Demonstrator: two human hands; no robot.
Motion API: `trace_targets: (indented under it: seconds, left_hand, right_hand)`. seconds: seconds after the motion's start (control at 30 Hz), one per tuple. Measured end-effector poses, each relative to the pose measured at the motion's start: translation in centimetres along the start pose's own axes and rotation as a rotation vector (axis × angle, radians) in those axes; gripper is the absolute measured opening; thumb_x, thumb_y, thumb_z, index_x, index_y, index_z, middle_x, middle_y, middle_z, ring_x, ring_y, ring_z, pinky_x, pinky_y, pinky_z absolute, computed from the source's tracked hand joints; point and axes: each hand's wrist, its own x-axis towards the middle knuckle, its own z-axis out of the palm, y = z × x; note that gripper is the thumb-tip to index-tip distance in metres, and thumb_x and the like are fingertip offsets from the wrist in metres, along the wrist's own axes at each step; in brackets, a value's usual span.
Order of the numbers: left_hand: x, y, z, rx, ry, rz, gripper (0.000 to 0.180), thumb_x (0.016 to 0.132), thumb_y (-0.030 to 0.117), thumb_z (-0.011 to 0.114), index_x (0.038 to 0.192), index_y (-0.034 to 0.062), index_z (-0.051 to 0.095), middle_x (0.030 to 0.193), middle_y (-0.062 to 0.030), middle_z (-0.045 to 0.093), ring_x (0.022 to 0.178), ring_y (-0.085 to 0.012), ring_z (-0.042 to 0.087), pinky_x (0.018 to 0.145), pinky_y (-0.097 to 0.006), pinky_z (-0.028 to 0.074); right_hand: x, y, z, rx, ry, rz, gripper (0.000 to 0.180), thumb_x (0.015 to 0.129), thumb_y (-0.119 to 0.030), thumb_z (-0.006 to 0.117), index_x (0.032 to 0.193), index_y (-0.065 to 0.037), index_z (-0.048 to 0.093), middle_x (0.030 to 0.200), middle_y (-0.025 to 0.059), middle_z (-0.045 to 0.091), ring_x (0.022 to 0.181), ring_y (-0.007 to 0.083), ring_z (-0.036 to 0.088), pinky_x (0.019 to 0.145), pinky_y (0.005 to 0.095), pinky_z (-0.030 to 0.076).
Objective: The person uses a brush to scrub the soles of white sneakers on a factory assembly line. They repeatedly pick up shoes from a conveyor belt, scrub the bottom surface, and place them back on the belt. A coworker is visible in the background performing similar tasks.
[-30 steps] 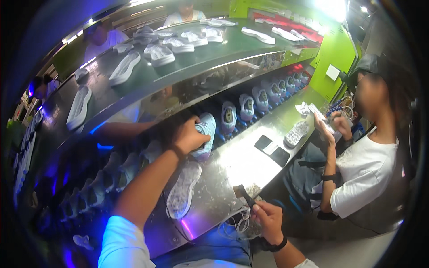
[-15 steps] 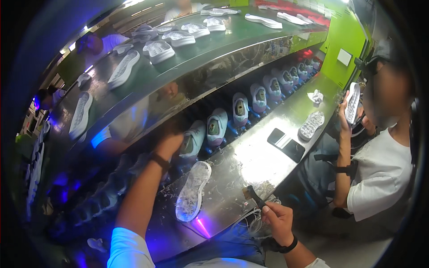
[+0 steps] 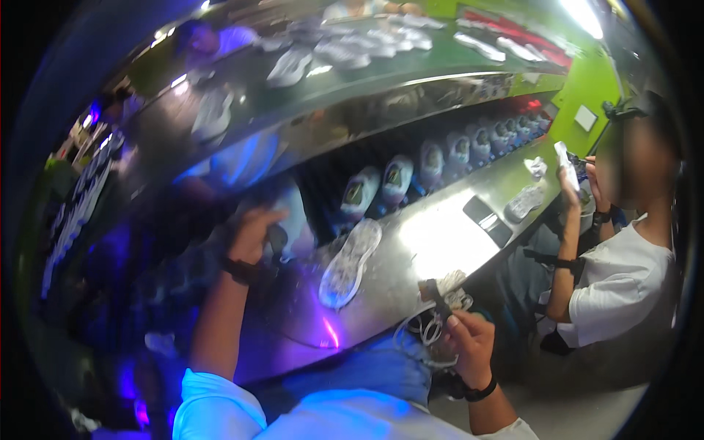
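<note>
R hand [image 3: 471, 339] w/ brush [image 3: 440, 299], metal bench [image 3: 400, 282], grn panel [image 3: 584, 92]

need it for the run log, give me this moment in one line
left hand: at pale shoe, grip blurred | right hand: holds dark-handled brush | bench: white sole between hands

White short-sleeved top [image 3: 352, 416] tinted blue, dark left wristband [image 3: 240, 272], black right wristband [image 3: 481, 391], blue trousers [image 3: 378, 367], seemingly denim
</note>
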Motion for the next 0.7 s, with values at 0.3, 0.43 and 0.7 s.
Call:
trace_targets:
  seconds: [0.3,0.43,0.7]
  left_hand:
    - [-27.5,-1.9,-9.8,-0.614,0.254,0.080,0.056,0.098,0.037,0.067,0.140,0.0010,0.057,0.127,-0.0132,0.070,0.119,-0.0280,0.067,0.106,-0.046,0.052]
    - [-33.1,-1.8,-9.7,-0.032,0.431,0.157,0.062,0.083,0.034,0.082,0.132,0.0010,0.061,0.118,-0.0120,0.071,0.115,-0.0249,0.067,0.104,-0.043,0.052]
    - [-35.6,-5.0,-5.5,0.566,0.635,0.344,0.070,0.068,0.015,0.092,0.129,0.0007,0.061,0.120,-0.0151,0.069,0.112,-0.0259,0.068,0.100,-0.041,0.054]
  right_hand:
    - [-3.4,-0.5,8.1,0.029,-0.337,0.160,0.024,0.100,-0.013,0.071,0.115,0.006,0.074,0.078,0.0005,0.066,0.070,0.0048,0.057,0.061,0.0210,0.041]
    - [-4.5,0.4,13.1,-0.107,-0.475,0.134,0.026,0.099,-0.014,0.073,0.113,0.008,0.074,0.079,-0.0007,0.067,0.072,0.0047,0.057,0.063,0.0220,0.043]
    - [-4.8,2.6,20.5,-0.167,-0.656,0.223,0.028,0.101,-0.020,0.070,0.087,0.004,0.069,0.070,-0.0032,0.056,0.066,0.0044,0.048,0.058,0.0253,0.035]
